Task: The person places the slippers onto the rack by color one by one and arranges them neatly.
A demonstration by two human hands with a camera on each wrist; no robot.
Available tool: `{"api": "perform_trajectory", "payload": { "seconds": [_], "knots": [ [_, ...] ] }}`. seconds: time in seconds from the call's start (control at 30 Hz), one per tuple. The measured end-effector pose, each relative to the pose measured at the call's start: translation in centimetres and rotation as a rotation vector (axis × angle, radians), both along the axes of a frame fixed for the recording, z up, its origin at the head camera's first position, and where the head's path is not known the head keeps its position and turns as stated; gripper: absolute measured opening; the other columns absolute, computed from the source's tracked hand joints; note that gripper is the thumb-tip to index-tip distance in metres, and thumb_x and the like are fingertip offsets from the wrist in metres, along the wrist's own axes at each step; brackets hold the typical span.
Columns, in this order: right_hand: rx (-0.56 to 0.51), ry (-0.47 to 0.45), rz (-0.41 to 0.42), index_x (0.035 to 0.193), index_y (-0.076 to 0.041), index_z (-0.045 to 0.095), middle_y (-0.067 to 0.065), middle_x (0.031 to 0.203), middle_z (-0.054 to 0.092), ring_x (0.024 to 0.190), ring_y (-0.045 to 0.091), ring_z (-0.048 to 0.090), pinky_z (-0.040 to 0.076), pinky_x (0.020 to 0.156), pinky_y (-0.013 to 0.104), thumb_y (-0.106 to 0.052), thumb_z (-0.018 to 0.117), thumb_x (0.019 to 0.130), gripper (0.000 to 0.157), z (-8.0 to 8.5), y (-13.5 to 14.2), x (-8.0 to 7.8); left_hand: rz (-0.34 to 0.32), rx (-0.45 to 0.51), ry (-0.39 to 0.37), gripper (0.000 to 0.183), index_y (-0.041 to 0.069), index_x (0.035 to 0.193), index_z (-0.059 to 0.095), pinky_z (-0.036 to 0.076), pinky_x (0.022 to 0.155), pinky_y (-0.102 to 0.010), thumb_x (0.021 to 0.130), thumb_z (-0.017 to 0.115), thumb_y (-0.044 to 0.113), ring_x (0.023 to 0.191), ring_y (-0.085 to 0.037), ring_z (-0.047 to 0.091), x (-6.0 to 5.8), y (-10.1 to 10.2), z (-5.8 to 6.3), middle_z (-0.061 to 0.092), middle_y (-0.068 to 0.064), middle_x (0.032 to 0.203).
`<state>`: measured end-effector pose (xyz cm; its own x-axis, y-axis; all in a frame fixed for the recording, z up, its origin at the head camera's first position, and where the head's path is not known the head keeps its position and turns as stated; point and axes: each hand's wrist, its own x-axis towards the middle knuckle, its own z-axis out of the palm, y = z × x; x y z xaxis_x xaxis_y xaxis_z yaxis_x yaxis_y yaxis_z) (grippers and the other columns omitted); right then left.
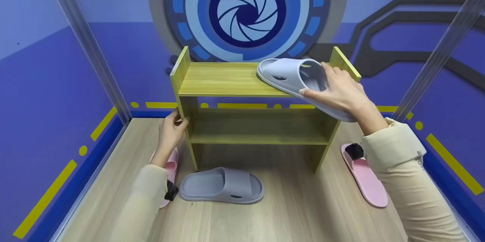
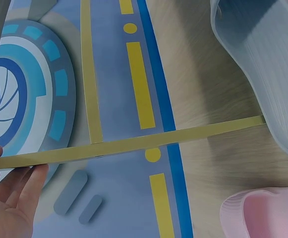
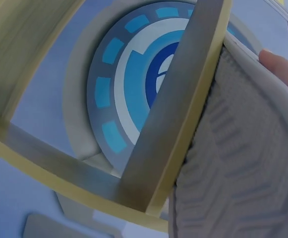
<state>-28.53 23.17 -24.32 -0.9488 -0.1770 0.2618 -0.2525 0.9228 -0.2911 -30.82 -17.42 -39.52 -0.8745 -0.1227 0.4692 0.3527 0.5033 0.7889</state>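
A small wooden shoe rack (image 1: 227, 79) stands against the back wall. My left hand (image 1: 171, 130) holds the rack's left side panel, thumb on one face and fingers on the other, as the left wrist view also shows. With my right hand (image 1: 339, 90) I grip a grey slipper (image 1: 284, 71) by its open heel end, thumb on the near side. Its toe lies over the right part of the top shelf, and the heel sticks out past the front edge. The right wrist view shows its ridged sole (image 3: 238, 163) against the shelf edge. Another grey slipper (image 1: 238, 185) lies on the floor before the rack.
One pink slipper (image 1: 367, 181) lies on the floor right of the rack. A second pink slipper (image 1: 172, 166) is at the left, partly hidden by my left arm. Blue printed walls (image 1: 125, 56) and metal corner posts (image 1: 87, 41) enclose the space.
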Motion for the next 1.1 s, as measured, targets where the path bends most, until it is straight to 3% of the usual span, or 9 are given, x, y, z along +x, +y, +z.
{"api": "perform_trajectory", "payload": {
  "seconds": [0.23,0.53,0.8,1.1],
  "knots": [
    [0.029,-0.058,0.053,0.139,-0.009,0.022,0.022,0.125,0.036,0.107,0.035,0.036,0.032,0.073,0.060,-0.052,0.056,0.074,0.085,0.8,0.8,0.7,0.006,-0.013,0.004,0.026,-0.003,0.105,0.059,0.048,0.072,-0.038,0.080,0.057,0.005,0.090,-0.030,0.059,-0.1,0.0,0.0,0.060,-0.021,0.100],
    [-0.043,-0.016,0.107,0.134,-0.007,0.032,0.018,0.120,0.043,0.103,0.031,0.041,0.034,0.074,0.055,-0.050,0.063,0.071,0.083,0.5,1.2,0.5,0.009,-0.010,-0.010,0.027,-0.003,0.107,0.058,0.048,0.073,-0.038,0.080,0.057,0.004,0.090,-0.030,0.059,-0.1,0.0,0.1,0.060,-0.022,0.100],
    [-0.038,0.002,0.048,0.132,-0.005,0.034,0.019,0.122,0.043,0.105,0.033,0.041,0.033,0.077,0.054,-0.062,0.059,0.068,0.090,0.5,-0.4,0.2,0.017,-0.008,-0.016,0.027,-0.004,0.105,0.058,0.048,0.073,-0.037,0.080,0.057,0.005,0.091,-0.030,0.059,-0.1,0.0,0.0,0.060,-0.022,0.100],
    [0.012,0.024,-0.083,0.125,-0.002,0.040,0.018,0.116,0.045,0.096,0.034,0.045,0.037,0.071,0.055,-0.071,0.053,0.064,0.093,0.6,-3.2,-0.4,-0.011,0.012,-0.004,0.025,-0.003,0.104,0.058,0.048,0.072,-0.038,0.080,0.057,0.004,0.090,-0.030,0.059,-0.1,-0.1,-0.1,0.061,-0.020,0.100]
  ]
}}
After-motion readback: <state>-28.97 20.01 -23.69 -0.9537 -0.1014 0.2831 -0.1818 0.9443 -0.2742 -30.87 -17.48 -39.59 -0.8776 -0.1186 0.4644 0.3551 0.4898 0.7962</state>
